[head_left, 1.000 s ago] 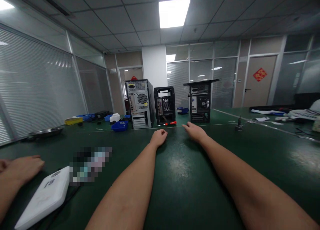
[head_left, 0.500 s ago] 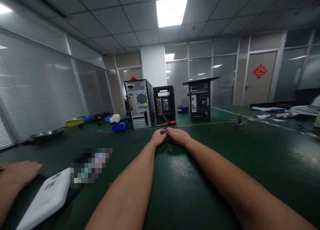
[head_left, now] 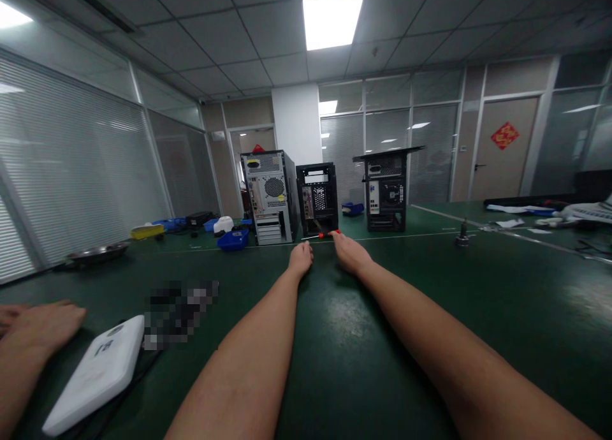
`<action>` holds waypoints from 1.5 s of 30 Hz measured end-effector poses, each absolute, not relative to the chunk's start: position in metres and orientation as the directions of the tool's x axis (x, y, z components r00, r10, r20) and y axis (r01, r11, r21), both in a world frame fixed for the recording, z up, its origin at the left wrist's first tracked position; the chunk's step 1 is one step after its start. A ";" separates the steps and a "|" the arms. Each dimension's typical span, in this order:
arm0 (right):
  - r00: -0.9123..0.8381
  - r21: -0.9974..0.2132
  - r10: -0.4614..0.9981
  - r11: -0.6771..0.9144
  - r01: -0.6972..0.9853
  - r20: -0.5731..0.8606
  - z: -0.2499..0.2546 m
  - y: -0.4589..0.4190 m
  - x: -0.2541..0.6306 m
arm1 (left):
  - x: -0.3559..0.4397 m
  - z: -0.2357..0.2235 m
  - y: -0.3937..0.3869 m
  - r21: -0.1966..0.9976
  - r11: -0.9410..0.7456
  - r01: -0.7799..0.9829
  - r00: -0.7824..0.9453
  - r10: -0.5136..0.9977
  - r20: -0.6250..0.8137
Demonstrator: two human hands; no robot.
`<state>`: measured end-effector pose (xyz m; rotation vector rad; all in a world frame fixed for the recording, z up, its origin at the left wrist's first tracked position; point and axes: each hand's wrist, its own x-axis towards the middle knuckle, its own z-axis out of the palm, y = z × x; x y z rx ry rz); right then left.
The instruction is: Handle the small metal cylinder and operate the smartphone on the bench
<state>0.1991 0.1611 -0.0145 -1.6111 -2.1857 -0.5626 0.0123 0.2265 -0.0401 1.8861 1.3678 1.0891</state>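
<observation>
My left hand (head_left: 301, 259) is on the green table with its fingers curled in; whatever may be in them is hidden. To its right, my right hand (head_left: 352, 254) reaches forward. Its fingertips meet the red handle of a screwdriver (head_left: 322, 235), closed at the handle's right end. The screwdriver lies crosswise, its shaft pointing left, before a black open computer case (head_left: 317, 198). A larger grey-and-black computer tower (head_left: 270, 198) stands left of that case. Another black computer case (head_left: 386, 191), with a flat panel on top, is to the right.
A blue tray (head_left: 233, 240), a yellow tray (head_left: 147, 231) and a metal dish (head_left: 98, 253) stand at left. Nearer are a white power bank (head_left: 98, 373) with a cable and another person's hand (head_left: 45, 328). A small dark metal part (head_left: 462, 236) stands at right.
My hands were together; now they are apart. My right hand has moved forward to the screwdriver handle, while my left hand remains near its earlier place. The view has shifted slightly.
</observation>
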 end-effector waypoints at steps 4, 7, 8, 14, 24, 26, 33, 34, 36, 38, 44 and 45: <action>-0.144 0.027 0.823 0.155 0.988 0.550 -0.014 0.162 0.218 | 0.008 -0.042 0.231 0.832 -0.288 0.475 0.106 0.957 0.271; -0.104 0.000 0.822 0.125 0.992 0.560 -0.012 0.159 0.228 | 0.007 -0.043 0.232 0.832 -0.303 0.466 0.114 0.952 0.283; -0.103 -0.003 0.823 0.127 0.992 0.559 -0.011 0.158 0.229 | 0.008 -0.043 0.232 0.829 -0.313 0.464 0.119 0.949 0.292; -0.261 0.044 0.836 0.274 0.961 0.483 -0.007 0.152 0.223 | 0.012 -0.043 0.221 0.801 -0.407 0.439 0.219 0.913 0.344; -0.514 0.170 0.765 0.488 0.856 0.388 -0.002 0.154 0.181 | 0.009 -0.042 0.223 0.747 -0.493 0.446 0.423 0.852 0.309; -0.516 0.177 0.760 0.488 0.855 0.396 0.000 0.152 0.183 | 0.009 -0.044 0.225 0.740 -0.493 0.457 0.429 0.851 0.302; -0.509 0.149 0.766 0.493 0.857 0.392 0.003 0.151 0.192 | 0.013 -0.047 0.227 0.725 -0.491 0.483 0.430 0.854 0.292; -0.494 0.131 0.775 0.484 0.865 0.394 0.003 0.152 0.194 | 0.013 -0.046 0.226 0.725 -0.488 0.485 0.425 0.857 0.292; -0.438 0.080 0.800 0.447 0.891 0.410 0.003 0.156 0.202 | 0.013 -0.044 0.224 0.728 -0.481 0.489 0.410 0.863 0.295; -0.342 0.010 0.830 0.376 0.926 0.440 0.003 0.160 0.217 | 0.012 -0.042 0.223 0.734 -0.469 0.491 0.397 0.870 0.291; 0.104 -0.259 0.863 0.032 0.965 0.494 0.001 0.163 0.295 | 0.013 -0.041 0.223 0.759 -0.434 0.485 0.409 0.880 0.241; 0.165 -0.299 0.860 -0.014 0.954 0.484 -0.001 0.161 0.310 | 0.013 -0.041 0.223 0.762 -0.429 0.485 0.411 0.881 0.234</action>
